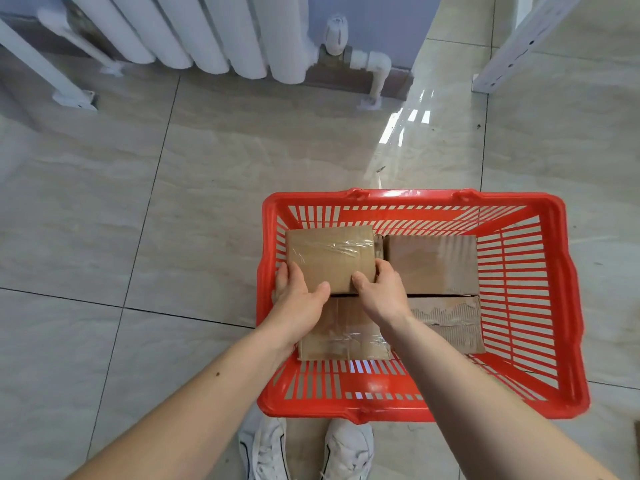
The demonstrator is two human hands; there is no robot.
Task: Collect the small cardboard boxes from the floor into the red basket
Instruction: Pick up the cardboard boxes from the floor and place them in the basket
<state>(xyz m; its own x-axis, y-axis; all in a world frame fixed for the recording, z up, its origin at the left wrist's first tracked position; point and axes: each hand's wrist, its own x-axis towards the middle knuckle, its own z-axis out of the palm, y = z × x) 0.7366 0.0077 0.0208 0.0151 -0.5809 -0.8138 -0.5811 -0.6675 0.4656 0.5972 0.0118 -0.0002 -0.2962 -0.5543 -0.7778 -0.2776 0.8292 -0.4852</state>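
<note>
2 hands, the left hand (298,296) and right hand (382,292), grip 1 taped box (330,258) by its near edge, at the red basket's (568,306) far-left corner; its right side touches another box (433,263).

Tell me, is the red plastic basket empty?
No. The red plastic basket holds several brown cardboard boxes; both hands grip one.

The basket (568,306) sits on the floor (173,202), just in front of two shoes (348,448). Four boxes lie in the basket. One box (330,259) is in the far left corner, with a hand on each side of it. Another box (431,265) is just to its right. Two more boxes (343,336) lie nearer the shoes. A radiator (207,32) stands at the far edge of the floor.
</note>
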